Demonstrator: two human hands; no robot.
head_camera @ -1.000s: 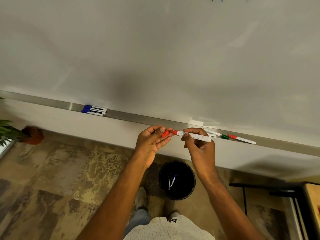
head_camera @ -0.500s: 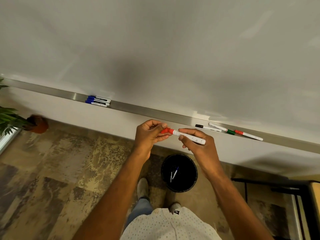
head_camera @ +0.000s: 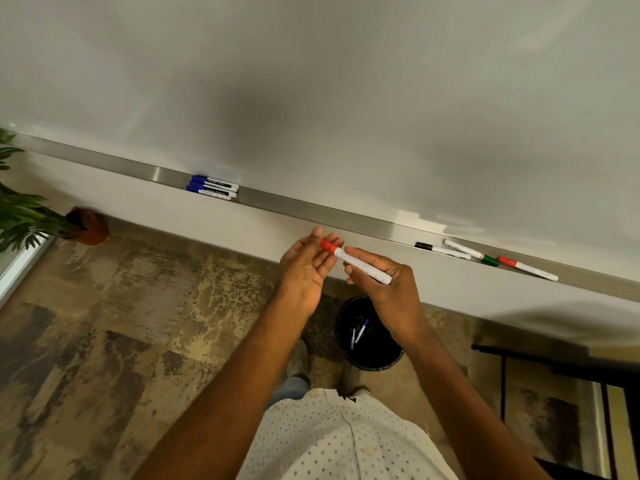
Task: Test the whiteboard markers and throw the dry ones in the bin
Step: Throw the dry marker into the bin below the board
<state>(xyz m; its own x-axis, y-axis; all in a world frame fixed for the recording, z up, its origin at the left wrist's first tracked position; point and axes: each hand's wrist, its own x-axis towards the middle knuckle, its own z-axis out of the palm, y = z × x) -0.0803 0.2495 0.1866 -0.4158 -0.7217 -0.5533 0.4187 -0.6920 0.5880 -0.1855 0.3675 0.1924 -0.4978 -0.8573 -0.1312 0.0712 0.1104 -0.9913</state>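
The red-capped marker (head_camera: 356, 264) is held by its white barrel in the right hand (head_camera: 388, 289), fingers curled round it, above the bin. The left hand (head_camera: 306, 265) is at the cap end; its fingertips (head_camera: 317, 233) are loosened and mostly straight, the cap lying against them rather than being pinched.

Change over the last second: the left fingers were closed round the red cap; that pinch is now released, with the cap seated on the barrel. The pair of hands has been lowered away from the tray (head_camera: 311, 209) and toward the body. Judged: the marker has been recapped, or the pull was abandoned; which cannot be told.

No fresh stroke is seen on the whiteboard (head_camera: 311, 98) within view, so the test result is not recorded.

The black bin (head_camera: 372, 362) stands on the floor directly under the right hand; two markers lie inside it.

On the tray: three blue markers (head_camera: 211, 188) at left; a black marker (head_camera: 438, 249), a green marker (head_camera: 471, 252) and a second red marker (head_camera: 528, 268) at right, presumably untested.

A potted plant (head_camera: 52, 220) stands far left.
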